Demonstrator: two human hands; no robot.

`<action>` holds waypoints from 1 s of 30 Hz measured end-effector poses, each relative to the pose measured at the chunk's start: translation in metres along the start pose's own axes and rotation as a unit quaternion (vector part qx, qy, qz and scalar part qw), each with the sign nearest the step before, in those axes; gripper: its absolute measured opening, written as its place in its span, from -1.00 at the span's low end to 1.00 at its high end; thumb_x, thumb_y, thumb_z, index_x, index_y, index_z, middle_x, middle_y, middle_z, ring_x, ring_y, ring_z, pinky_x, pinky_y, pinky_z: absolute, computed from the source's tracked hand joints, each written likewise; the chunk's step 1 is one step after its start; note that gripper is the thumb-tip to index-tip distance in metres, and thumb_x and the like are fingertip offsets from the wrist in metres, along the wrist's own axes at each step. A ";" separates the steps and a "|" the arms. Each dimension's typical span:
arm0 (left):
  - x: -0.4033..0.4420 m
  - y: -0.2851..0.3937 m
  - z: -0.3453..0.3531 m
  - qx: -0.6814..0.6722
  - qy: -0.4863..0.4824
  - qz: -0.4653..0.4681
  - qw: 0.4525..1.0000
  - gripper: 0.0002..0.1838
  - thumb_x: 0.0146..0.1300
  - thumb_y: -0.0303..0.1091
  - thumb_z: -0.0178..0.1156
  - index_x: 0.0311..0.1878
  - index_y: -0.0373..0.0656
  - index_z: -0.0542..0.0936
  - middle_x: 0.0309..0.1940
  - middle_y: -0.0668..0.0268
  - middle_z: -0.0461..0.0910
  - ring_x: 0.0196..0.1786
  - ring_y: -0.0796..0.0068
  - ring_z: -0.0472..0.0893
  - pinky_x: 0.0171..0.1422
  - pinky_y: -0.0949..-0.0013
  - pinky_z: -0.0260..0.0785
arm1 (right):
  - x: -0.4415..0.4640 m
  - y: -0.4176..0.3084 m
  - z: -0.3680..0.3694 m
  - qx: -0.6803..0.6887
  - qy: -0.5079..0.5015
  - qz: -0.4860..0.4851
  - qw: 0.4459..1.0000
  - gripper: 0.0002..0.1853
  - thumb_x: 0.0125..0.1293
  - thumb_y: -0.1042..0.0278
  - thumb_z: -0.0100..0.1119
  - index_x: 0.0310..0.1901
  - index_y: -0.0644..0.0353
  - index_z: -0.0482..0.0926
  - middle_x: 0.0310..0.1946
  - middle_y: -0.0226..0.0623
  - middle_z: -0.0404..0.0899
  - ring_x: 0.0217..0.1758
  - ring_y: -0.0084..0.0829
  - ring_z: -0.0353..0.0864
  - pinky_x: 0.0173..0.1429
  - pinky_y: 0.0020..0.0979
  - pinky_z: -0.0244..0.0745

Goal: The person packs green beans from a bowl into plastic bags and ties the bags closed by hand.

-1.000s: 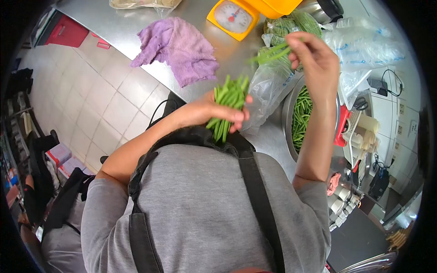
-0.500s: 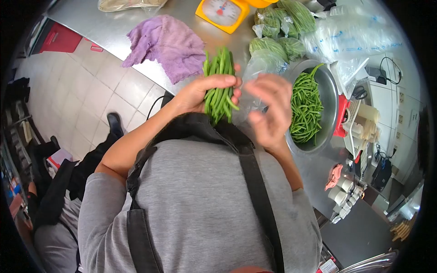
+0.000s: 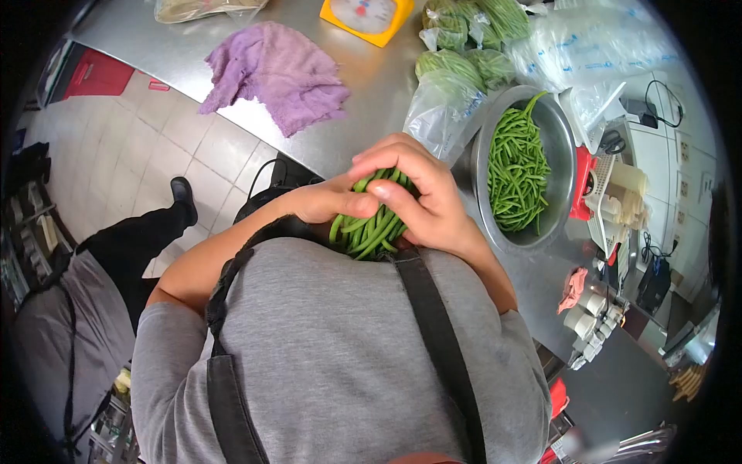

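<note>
A bunch of green beans (image 3: 372, 230) is held close against my chest, between both hands. My left hand (image 3: 328, 203) is closed round the bunch from the left, its thumb across the beans; its other fingers are hidden. My right hand (image 3: 423, 193) curls over the far end and right side of the bunch, with the thumb pressed on the beans. To the right, a metal bowl (image 3: 566, 179) holds many more green beans (image 3: 516, 170).
A purple cloth (image 3: 274, 77) lies on the steel table (image 3: 371, 100), near a yellow scale (image 3: 398, 19). Plastic bags of green beans (image 3: 464, 69) lie behind the bowl. A white basket (image 3: 599, 197) stands right of it. Another person (image 3: 85, 309) is at the left.
Both hands and the bunch have come down toward my chest. My right hand, blurred and apart from the beans before, now wraps over them. The person at the left has moved closer.
</note>
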State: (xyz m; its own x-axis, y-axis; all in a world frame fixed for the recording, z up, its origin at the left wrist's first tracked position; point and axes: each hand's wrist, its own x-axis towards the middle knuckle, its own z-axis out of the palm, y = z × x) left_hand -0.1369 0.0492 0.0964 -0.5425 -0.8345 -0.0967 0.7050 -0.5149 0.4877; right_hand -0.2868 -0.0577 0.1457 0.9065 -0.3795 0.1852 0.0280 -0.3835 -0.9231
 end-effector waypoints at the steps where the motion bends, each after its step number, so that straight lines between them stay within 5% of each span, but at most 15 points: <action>1: 0.002 0.000 -0.001 0.003 0.007 -0.011 1.000 -0.11 0.12 0.19 0.36 0.32 -0.27 0.32 0.09 0.07 0.55 0.13 0.24 0.60 0.25 0.22 0.48 | -0.002 0.000 0.000 -0.022 0.010 -0.011 1.000 -0.85 0.30 0.47 0.17 -0.11 0.24 0.57 -0.22 -0.21 0.60 -0.10 -0.23 0.59 0.01 -0.32 0.46; 5: 0.006 -0.001 -0.002 -0.030 0.018 -0.049 0.998 -0.03 0.06 0.30 0.36 0.35 -0.22 0.30 0.13 0.06 0.53 0.13 0.27 0.59 0.26 0.24 0.47 | -0.006 0.005 0.001 -0.040 0.033 0.032 0.998 -0.86 0.31 0.47 0.16 -0.11 0.21 0.56 -0.21 -0.19 0.58 -0.08 -0.19 0.58 0.04 -0.29 0.46; 6: 0.009 -0.002 0.009 -0.021 0.046 -0.004 0.999 -0.25 0.26 0.22 0.21 0.25 -0.24 0.36 -0.04 0.07 0.61 0.04 0.26 0.65 0.13 0.29 0.54 | -0.002 0.010 0.000 -0.035 0.038 0.046 0.998 -0.80 0.33 0.43 0.14 -0.03 0.19 0.57 -0.15 -0.19 0.59 -0.07 -0.15 0.58 0.06 -0.29 0.46; 8: 0.019 -0.004 0.002 -0.069 0.085 -0.029 0.994 -0.46 0.30 0.05 0.24 0.12 -0.22 0.47 -0.15 0.13 0.63 -0.11 0.32 0.68 0.02 0.33 0.57 | -0.001 -0.002 0.005 0.027 0.144 0.099 0.984 -0.74 0.34 0.40 0.14 0.04 0.17 0.56 -0.11 -0.19 0.60 -0.03 -0.11 0.56 0.08 -0.28 0.45; 10: 0.020 0.003 0.010 -0.120 0.164 -0.045 0.978 -0.58 0.28 -0.08 0.27 0.03 -0.20 0.54 -0.24 0.18 0.64 -0.22 0.36 0.68 -0.07 0.36 0.59 | 0.008 -0.006 0.001 -0.010 0.213 0.028 0.977 -0.64 0.29 0.55 0.12 0.12 0.19 0.59 0.08 -0.17 0.57 0.16 -0.28 0.48 0.25 -0.29 0.35; 13: 0.024 -0.005 -0.002 -0.132 0.173 0.005 0.976 -0.59 0.28 -0.11 0.27 0.04 -0.22 0.53 -0.24 0.19 0.64 -0.22 0.37 0.68 -0.08 0.37 0.59 | 0.012 -0.009 -0.025 -0.217 0.051 -0.119 0.967 -0.76 0.26 0.33 0.24 -0.04 0.07 0.67 -0.02 -0.34 0.61 0.05 -0.19 0.51 0.14 -0.30 0.42; 14: 0.023 -0.012 -0.014 -0.175 0.115 0.035 0.977 -0.62 0.27 -0.16 0.28 0.03 -0.20 0.53 -0.24 0.19 0.65 -0.25 0.37 0.67 -0.09 0.35 0.59 | 0.016 -0.017 -0.025 -0.216 -0.007 -0.140 0.966 -0.72 0.03 0.50 0.34 -0.16 0.10 0.73 -0.02 -0.36 0.62 0.07 -0.29 0.50 0.13 -0.31 0.41; 21: 0.025 -0.013 -0.014 -0.264 0.117 0.047 0.956 -0.62 0.27 -0.23 0.28 0.06 -0.19 0.51 -0.20 0.21 0.65 -0.23 0.38 0.67 -0.08 0.33 0.59 | 0.026 -0.022 -0.017 -0.344 -0.137 -0.196 0.908 -0.77 0.01 0.34 0.20 -0.24 0.06 0.68 -0.15 -0.48 0.59 0.02 -0.37 0.49 0.06 -0.36 0.37; 24: 0.028 -0.007 -0.006 -0.230 0.170 0.060 0.956 -0.62 0.27 -0.25 0.29 0.08 -0.19 0.50 -0.19 0.21 0.65 -0.22 0.38 0.66 -0.07 0.32 0.59 | 0.028 -0.027 -0.033 -0.330 -0.057 -0.191 0.923 -0.73 -0.05 0.50 0.35 -0.22 0.14 0.71 -0.21 -0.39 0.63 -0.12 -0.31 0.57 -0.05 -0.30 0.46; 28: 0.033 0.003 0.002 -0.169 0.234 0.136 0.948 -0.52 0.23 -0.37 0.35 0.18 -0.13 0.40 -0.08 0.25 0.60 -0.13 0.38 0.65 -0.03 0.28 0.56 | 0.019 -0.017 -0.045 -0.351 0.198 -0.094 0.911 -0.78 0.02 0.59 0.35 -0.25 0.16 0.67 -0.32 -0.28 0.62 -0.24 -0.21 0.60 -0.17 -0.28 0.49; 30: 0.035 0.011 0.010 -0.148 0.255 0.180 0.938 -0.52 0.22 -0.35 0.36 0.16 -0.12 0.41 -0.10 0.26 0.60 -0.13 0.39 0.64 -0.03 0.29 0.56 | 0.011 -0.003 -0.029 -0.313 0.190 -0.042 0.930 -0.78 0.05 0.57 0.35 -0.22 0.16 0.67 -0.31 -0.26 0.62 -0.22 -0.19 0.60 -0.14 -0.27 0.49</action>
State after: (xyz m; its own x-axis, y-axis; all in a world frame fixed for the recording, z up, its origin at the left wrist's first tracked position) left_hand -0.1525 0.0158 0.1067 -0.0093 -0.9110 -0.4123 0.9375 -0.1514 0.3133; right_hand -0.2893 -0.0848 0.1603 0.6949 -0.5509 0.4621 -0.2666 -0.7942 -0.5460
